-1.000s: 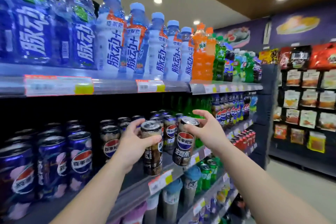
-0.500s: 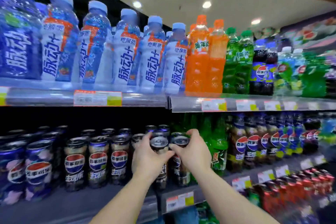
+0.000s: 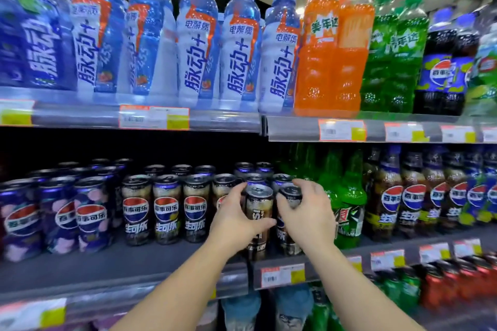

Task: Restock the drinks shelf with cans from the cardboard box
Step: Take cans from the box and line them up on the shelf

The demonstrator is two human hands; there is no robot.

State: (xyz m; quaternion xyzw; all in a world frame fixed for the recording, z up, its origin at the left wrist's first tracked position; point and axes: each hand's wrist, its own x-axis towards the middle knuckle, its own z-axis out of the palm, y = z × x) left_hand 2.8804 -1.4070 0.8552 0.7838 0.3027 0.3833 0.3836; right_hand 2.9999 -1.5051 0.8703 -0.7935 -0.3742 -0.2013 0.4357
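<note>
Cans of dark cola in black-and-brown printed aluminium (image 3: 166, 212) already stand in a front row on the grey metal middle shelf (image 3: 107, 263), and we want our two new ones to carry that row on to the right. Our left hand (image 3: 236, 220) is wrapped round a tall dark cola can with a silver top (image 3: 258, 212), fingers curled behind it and thumb across the front, its base at or just above the shelf; we cannot tell which. Just beside it, our right hand (image 3: 309, 212) is closed over a second dark cola can (image 3: 289, 226) from the right side. The two cans stand nearly touching. We should set them down upright, push them back until they meet the cans behind, and turn the left one so its logo faces out like its neighbours. We judge the main risk is knocking the green plastic soda bottle (image 3: 349, 204) close to our right wrist. The cardboard box is out of view.
</note>
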